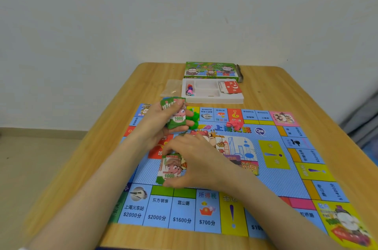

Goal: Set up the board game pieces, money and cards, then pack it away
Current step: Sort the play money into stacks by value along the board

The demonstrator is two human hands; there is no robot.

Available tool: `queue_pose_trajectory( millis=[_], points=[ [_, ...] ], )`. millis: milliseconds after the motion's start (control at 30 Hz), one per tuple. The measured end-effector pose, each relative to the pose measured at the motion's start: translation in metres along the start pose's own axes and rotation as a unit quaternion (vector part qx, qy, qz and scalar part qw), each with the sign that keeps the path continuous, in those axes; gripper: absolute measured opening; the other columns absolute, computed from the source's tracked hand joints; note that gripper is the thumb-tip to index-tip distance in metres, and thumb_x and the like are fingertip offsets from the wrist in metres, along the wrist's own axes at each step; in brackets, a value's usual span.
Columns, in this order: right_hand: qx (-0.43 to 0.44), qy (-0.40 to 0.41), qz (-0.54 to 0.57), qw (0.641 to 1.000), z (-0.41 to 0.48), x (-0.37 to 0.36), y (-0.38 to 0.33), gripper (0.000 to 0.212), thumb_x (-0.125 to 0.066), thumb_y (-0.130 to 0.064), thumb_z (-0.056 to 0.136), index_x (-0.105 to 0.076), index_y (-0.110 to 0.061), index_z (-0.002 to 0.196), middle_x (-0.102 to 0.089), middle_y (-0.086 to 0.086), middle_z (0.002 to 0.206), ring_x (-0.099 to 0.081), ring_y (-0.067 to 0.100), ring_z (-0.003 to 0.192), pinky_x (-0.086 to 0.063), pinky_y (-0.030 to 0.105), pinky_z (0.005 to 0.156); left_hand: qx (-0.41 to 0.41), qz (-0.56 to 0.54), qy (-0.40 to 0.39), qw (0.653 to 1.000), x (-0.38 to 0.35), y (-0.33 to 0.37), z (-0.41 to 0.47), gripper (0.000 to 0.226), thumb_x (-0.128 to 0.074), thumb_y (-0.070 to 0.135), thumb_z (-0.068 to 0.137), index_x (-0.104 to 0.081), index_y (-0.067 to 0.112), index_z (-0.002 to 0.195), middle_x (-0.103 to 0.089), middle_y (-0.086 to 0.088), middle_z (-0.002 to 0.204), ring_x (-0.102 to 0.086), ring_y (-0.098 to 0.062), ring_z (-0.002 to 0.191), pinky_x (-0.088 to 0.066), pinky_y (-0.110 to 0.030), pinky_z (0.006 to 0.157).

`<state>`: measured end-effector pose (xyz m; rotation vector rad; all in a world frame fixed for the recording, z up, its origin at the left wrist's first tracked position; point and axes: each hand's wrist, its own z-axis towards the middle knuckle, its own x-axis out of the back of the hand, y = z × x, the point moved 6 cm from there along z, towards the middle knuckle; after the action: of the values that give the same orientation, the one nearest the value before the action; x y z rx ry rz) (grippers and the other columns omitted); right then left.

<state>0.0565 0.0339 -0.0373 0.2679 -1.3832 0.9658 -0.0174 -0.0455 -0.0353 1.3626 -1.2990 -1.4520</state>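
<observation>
**Over the board's left centre, both hands on green 1000 notes**

Above the far-left part of the game board, the left hand grips a thick stack of notes. Its fingers curl under the stack and its thumb lies across the top. The far ends of the notes fan out past the thumb. The stack's long axis runs away from the person, and the "1000" sits at the near end, upright to the wearer.

Nearer, the right hand pinches a smaller pile of notes narrowly, with the fingertips at the far end and the thumb at the near end. This pile also lies lengthwise away from the person, face up, with "1000" at the near end. It is low over the board's blue centre, and I cannot tell whether it rests there.

Green houses are heaped just beside the left hand's stack, and pink pieces lie further right. Beyond the board on the wooden table is a white tray. Pawns and a die are in its left compartment and a red card in its right. A clear bag lies to the tray's left, and the game box lies behind it
</observation>
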Motion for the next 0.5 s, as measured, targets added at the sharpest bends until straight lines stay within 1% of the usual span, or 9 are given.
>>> queue_pose_trajectory(
  millis=[133, 200, 267, 300, 367, 433, 500],
  points=[
    [0.013, -0.002, 0.001, 1.0, -0.001, 0.0, -0.002, 0.046, -0.072, -0.043, 0.077, -0.057, -0.017, 0.112, -0.058, -0.003, 0.109, -0.049, 0.016, 0.102, -0.033, 0.035, 0.092, 0.009, -0.008, 0.001, 1.0, -0.001, -0.001, 0.001, 0.02, -0.051, 0.025, 0.095, -0.061, 0.007, 0.098, -0.066, -0.005, 0.072, -0.07, -0.018, 0.061, -0.056, -0.022, 0.049],
    [0.021, -0.004, 0.002, 1.0, -0.002, -0.001, -0.002, 0.047, -0.071, -0.046, 0.077, -0.057, -0.018, 0.112, -0.058, -0.005, 0.11, -0.048, 0.013, 0.103, -0.031, 0.031, 0.091, 0.024, -0.025, 0.001, 0.999, -0.001, -0.002, 0.001, 0.023, -0.048, 0.027, 0.097, -0.058, 0.007, 0.102, -0.06, -0.004, 0.071, -0.07, -0.018, 0.062, -0.055, -0.023, 0.049],
    [0.026, 0.017, 0.017, 0.999, -0.001, 0.001, -0.002, 0.043, -0.071, -0.048, 0.077, -0.06, -0.018, 0.106, -0.06, -0.006, 0.105, -0.049, 0.009, 0.099, -0.03, 0.026, 0.087, 0.049, -0.061, -0.008, 0.997, -0.003, -0.004, 0.002, 0.02, -0.044, 0.023, 0.1, -0.055, 0.007, 0.103, -0.055, -0.006, 0.071, -0.069, -0.02, 0.062, -0.056, -0.026, 0.05],
    [0.022, 0.043, 0.031, 0.998, 0.0, 0.004, -0.001, 0.04, -0.069, -0.049, 0.078, -0.062, -0.017, 0.1, -0.061, -0.007, 0.1, -0.05, 0.007, 0.095, -0.03, 0.024, 0.084, 0.063, -0.085, -0.015, 0.994, -0.005, -0.005, 0.002, 0.017, -0.042, 0.019, 0.1, -0.054, 0.007, 0.103, -0.053, -0.006, 0.07, -0.069, -0.021, 0.062, -0.057, -0.028, 0.051],
    [0.0, 0.125, 0.075, 0.989, 0.001, 0.015, 0.003, 0.033, -0.061, -0.048, 0.081, -0.065, -0.016, 0.087, -0.061, -0.009, 0.085, -0.051, 0.005, 0.081, -0.036, 0.023, 0.075, 0.077, -0.12, -0.028, 0.989, -0.008, -0.005, 0.001, 0.016, -0.039, 0.01, 0.097, -0.052, 0.006, 0.105, -0.053, -0.008, 0.073, -0.069, -0.023, 0.063, -0.058, -0.031, 0.055],
    [-0.037, 0.22, 0.141, 0.965, -0.002, 0.028, 0.012, 0.033, -0.052, -0.042, 0.085, -0.064, -0.012, 0.077, -0.059, -0.009, 0.073, -0.051, 0.007, 0.069, -0.041, 0.023, 0.066, 0.072, -0.115, -0.03, 0.99, -0.008, -0.004, 0.001, 0.019, -0.04, 0.002, 0.094, -0.053, 0.003, 0.107, -0.06, -0.011, 0.081, -0.069, -0.022, 0.065, -0.058, -0.031, 0.056],
    [-0.078, 0.298, 0.19, 0.932, -0.007, 0.04, 0.022, 0.031, -0.051, -0.034, 0.089, -0.063, -0.009, 0.076, -0.059, -0.003, 0.069, -0.051, 0.01, 0.065, -0.04, 0.019, 0.06, 0.06, -0.099, -0.044, 0.992, -0.01, -0.002, 0.0, 0.019, -0.044, -0.003, 0.093, -0.057, 0.0, 0.106, -0.068, -0.013, 0.086, -0.07, -0.02, 0.068, -0.06, -0.032, 0.06]
  ],
)
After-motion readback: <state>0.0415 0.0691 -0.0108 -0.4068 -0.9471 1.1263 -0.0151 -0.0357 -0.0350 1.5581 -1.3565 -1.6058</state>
